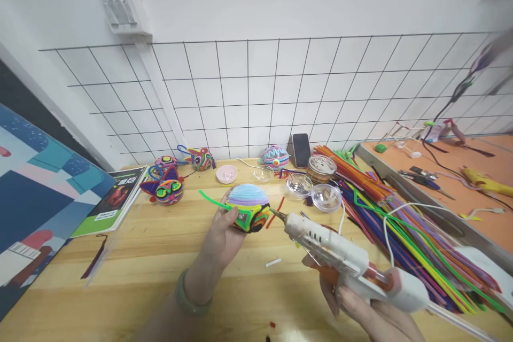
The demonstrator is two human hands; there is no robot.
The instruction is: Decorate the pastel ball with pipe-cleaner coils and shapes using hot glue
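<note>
My left hand [226,235] is closed around a round ornament [247,195] wrapped in pipe cleaners, blue and lilac on top with yellow, green, orange and black rows lower down. A loose end of green pipe cleaner [210,199] sticks out from it to the left, with my thumb pressing on its green part. In my right hand [360,304] is a white hot glue gun [328,246], gripped by its handle. Its nozzle points left, close to the ornament's right side; whether it touches, I cannot tell. A glue stick runs through the back of the gun.
Finished pipe-cleaner ornaments [168,189] stand at the back left, beside a magazine [120,200]. Clear plastic half-shells [326,197], a pink dish [226,173] and a phone [301,149] are behind my hands. Bundled pipe cleaners [404,246] cover the right side, near the white cord [387,235].
</note>
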